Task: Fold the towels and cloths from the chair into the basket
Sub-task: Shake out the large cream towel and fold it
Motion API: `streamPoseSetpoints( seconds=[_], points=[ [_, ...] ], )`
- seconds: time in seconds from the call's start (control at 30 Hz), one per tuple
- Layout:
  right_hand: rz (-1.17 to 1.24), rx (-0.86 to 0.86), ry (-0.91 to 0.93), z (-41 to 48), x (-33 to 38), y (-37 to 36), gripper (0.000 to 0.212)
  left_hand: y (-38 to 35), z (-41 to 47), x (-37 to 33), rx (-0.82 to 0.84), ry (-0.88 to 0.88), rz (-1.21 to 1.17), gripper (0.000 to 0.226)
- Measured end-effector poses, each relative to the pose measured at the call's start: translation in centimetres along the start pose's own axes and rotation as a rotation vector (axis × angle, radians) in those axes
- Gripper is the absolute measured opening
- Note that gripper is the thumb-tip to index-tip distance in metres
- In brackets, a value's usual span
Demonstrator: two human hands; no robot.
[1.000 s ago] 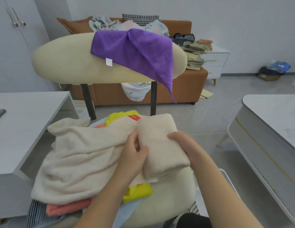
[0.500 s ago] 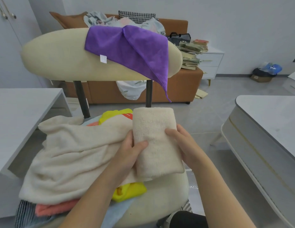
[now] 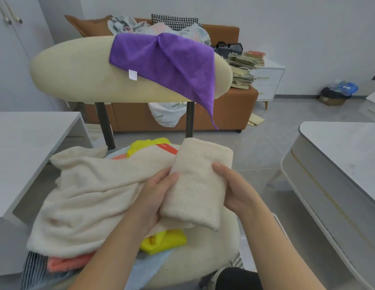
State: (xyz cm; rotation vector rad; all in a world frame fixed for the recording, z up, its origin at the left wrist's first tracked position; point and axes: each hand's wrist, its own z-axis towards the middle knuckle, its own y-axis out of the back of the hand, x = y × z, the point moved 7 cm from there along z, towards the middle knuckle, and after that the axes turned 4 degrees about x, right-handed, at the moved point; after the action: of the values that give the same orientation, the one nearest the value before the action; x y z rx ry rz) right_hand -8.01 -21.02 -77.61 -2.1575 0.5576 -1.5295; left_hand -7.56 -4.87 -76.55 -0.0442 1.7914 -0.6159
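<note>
A folded cream towel (image 3: 198,181) is held above the chair seat (image 3: 203,256) between my left hand (image 3: 155,195) on its left edge and my right hand (image 3: 234,189) on its right edge. Under it lies a loose cream towel (image 3: 94,195) on a pile with a yellow cloth (image 3: 163,240), a coral cloth (image 3: 65,264), a pale blue cloth (image 3: 147,268) and a striped cloth (image 3: 34,271). A purple cloth (image 3: 167,63) hangs over the cream chair back (image 3: 73,74). A white slotted basket (image 3: 238,261) shows only as a sliver low right of the seat.
A white table (image 3: 25,143) stands at the left and a grey-white table (image 3: 339,164) at the right. Behind the chair is an orange sofa (image 3: 234,109) with clothes, then a white drawer unit (image 3: 266,80) stacked with books.
The folded cream towel has lifted a little and tilted, its near end now higher off the seat. Both hands stay on its sides.
</note>
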Motion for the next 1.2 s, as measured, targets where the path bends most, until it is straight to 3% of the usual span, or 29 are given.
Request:
streamPoseSetpoints(
  seconds=[0.1,0.2,0.3,0.4,0.57,0.8,0.9,1.07,1.2],
  points=[
    [0.154,-0.204,0.071,0.8,-0.2,1.8,0.046,-0.6,-0.2,0.2,0.087,0.047,-0.194,0.036],
    [0.267,-0.279,0.137,1.1,-0.1,2.7,0.044,-0.5,-0.2,0.4,0.131,0.009,-0.159,0.037],
    [0.250,-0.258,0.162,1.3,-0.4,2.4,0.044,-0.3,-0.2,1.3,0.049,0.027,-0.111,0.043],
    [0.228,-0.198,0.218,1.3,-0.2,1.9,0.051,0.4,0.0,1.6,-0.058,0.018,-0.068,0.035],
    [0.237,-0.052,0.228,1.0,0.7,1.2,0.054,0.8,-0.1,1.3,-0.101,0.027,-0.030,0.026],
    [0.245,-0.073,0.315,1.4,0.9,1.5,0.065,0.0,0.2,1.0,-0.063,-0.016,-0.321,0.031],
    [0.260,-0.065,0.303,1.3,0.9,1.6,0.069,-1.0,0.3,1.2,-0.037,-0.028,-0.221,0.029],
    [0.204,-0.134,0.384,0.0,3.1,4.3,0.076,-1.6,1.5,1.6,-0.211,-0.033,-0.104,0.023],
    [0.109,-0.165,0.285,-2.4,4.5,8.7,0.069,-4.0,3.8,2.7,-0.212,-0.002,0.009,0.026]
  ],
)
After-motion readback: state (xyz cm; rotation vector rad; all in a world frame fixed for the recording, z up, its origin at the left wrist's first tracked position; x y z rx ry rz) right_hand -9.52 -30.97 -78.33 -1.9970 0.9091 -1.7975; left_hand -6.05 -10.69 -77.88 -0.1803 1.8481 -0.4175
